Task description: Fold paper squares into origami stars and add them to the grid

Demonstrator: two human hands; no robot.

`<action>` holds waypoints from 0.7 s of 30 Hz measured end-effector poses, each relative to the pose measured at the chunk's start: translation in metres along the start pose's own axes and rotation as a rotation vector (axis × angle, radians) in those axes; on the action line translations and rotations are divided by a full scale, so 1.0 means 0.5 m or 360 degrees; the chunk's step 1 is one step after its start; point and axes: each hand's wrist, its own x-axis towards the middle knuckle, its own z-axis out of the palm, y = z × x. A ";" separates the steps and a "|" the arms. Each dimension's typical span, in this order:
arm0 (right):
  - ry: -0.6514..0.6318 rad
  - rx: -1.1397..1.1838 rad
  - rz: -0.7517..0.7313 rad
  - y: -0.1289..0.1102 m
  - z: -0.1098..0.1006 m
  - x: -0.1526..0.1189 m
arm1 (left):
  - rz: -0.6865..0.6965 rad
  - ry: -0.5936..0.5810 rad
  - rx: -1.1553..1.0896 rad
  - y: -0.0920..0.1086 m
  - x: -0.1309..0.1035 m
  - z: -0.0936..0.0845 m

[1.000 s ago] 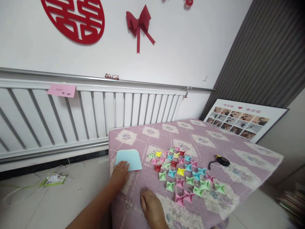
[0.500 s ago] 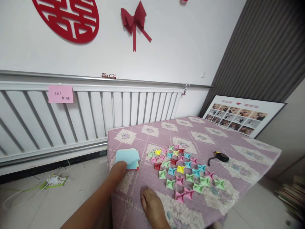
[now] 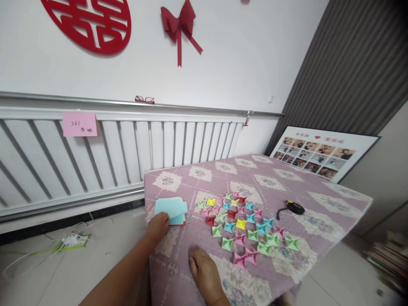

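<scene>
A small stack of square paper [image 3: 170,205] lies at the left edge of the cloth-covered table [image 3: 178,250], light blue on top, with green and red edges showing beneath. At its near left corner, my left hand [image 3: 158,226] pinches the top light blue sheet, which bends up slightly. My right hand [image 3: 205,272] rests on the cloth near the front edge, fingers curled in, with nothing visible in it. To its right, several folded paper stars [image 3: 241,224] in pink, green, blue, yellow and red sit in loose rows.
A black tape measure [image 3: 296,208] lies on the table's right part. Behind the table runs a white radiator [image 3: 188,142], with eyeglasses [image 3: 144,100] on the pipe above. A photo board [image 3: 314,155] leans at the far right. On the floor at left lies a power strip [image 3: 72,241] with cables.
My left hand has shifted up slightly at the stack's corner, and the top blue sheet's right side has lifted a little. My right hand stays in place. The view has tilted slightly.
</scene>
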 end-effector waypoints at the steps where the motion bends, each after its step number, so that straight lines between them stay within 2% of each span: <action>1: 0.0031 0.0018 0.0023 0.004 0.000 0.001 | 0.0010 0.0017 -0.0019 0.003 -0.009 -0.004; 4: 0.0184 0.0065 0.0163 0.019 0.000 0.004 | 0.0063 0.0058 -0.0079 0.018 -0.052 -0.011; 8: 0.0350 0.0123 0.0333 0.030 -0.003 0.010 | 0.0142 0.0026 -0.0154 0.046 -0.140 -0.006; 12: 0.0289 0.0228 0.0269 0.022 -0.008 0.009 | 0.0150 -0.0005 -0.0224 0.077 -0.224 0.001; 16: 0.0180 0.0318 0.0172 0.010 -0.018 -0.010 | 0.0098 -0.0056 -0.0366 0.100 -0.282 0.005; 21: 0.0108 0.0386 0.0156 0.008 -0.051 -0.068 | 0.0223 -0.0069 -0.0564 0.092 -0.345 0.034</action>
